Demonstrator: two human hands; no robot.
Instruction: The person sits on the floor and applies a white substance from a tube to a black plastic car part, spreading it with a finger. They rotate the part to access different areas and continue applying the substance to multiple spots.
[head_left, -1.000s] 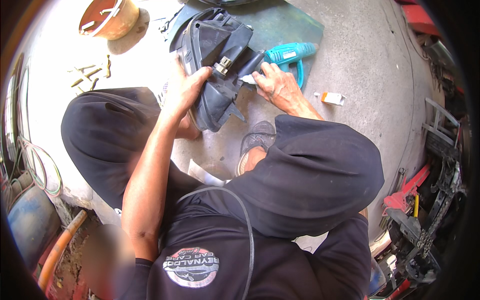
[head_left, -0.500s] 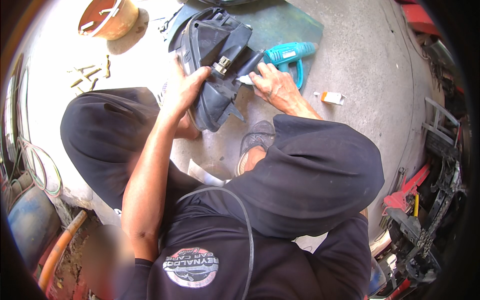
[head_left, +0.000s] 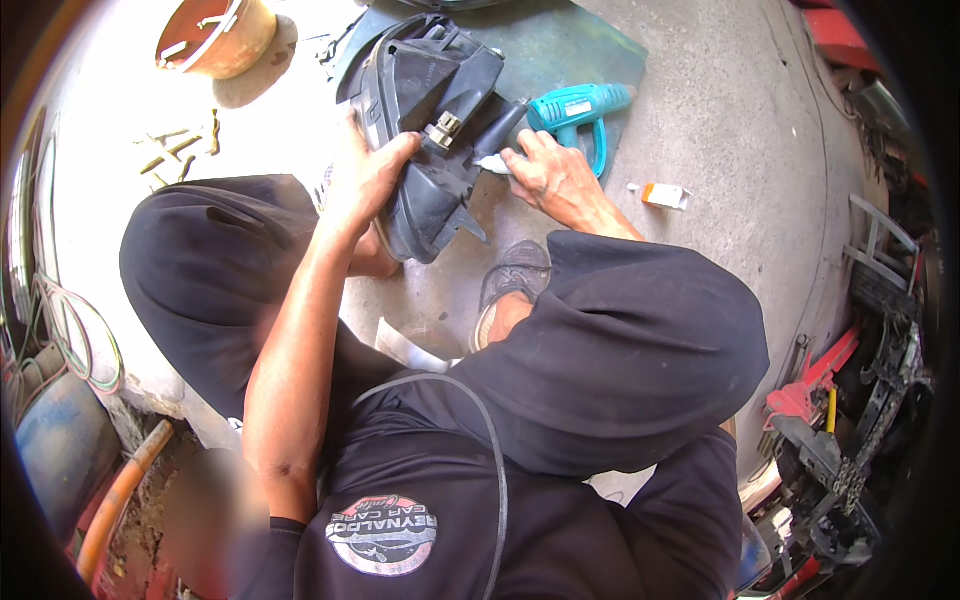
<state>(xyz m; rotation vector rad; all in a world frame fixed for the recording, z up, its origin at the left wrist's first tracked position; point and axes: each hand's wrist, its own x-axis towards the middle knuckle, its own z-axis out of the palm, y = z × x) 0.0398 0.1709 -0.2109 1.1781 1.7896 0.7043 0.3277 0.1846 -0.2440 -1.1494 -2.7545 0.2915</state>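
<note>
A black plastic headlight housing (head_left: 425,95) stands tilted in front of me, its ribbed back toward my right. My left hand (head_left: 372,170) is closed on the near rim, thumb over the back edge and fingers out of sight behind. A metallic-looking ribbed fitting (head_left: 443,130) sticks out of the housing beside that thumb. Between the fingers of my right hand (head_left: 550,172) is a small white nozzle bottle (head_left: 492,163), its tip against or very near the housing's back. Just beyond this hand lies a teal heat gun (head_left: 580,104).
The heat gun rests on a dark greenish panel (head_left: 610,55). A small orange-and-white box (head_left: 665,196) and a tiny white piece (head_left: 633,188) lie on the concrete at right. Far left are a brownish bucket (head_left: 235,45) and several brass-coloured pieces (head_left: 170,150). Metal parts (head_left: 850,450) crowd the right edge.
My right hand and the white bottle have shifted very slightly, the nozzle tip a touch lower along the housing. My left hand and the housing hold still.
</note>
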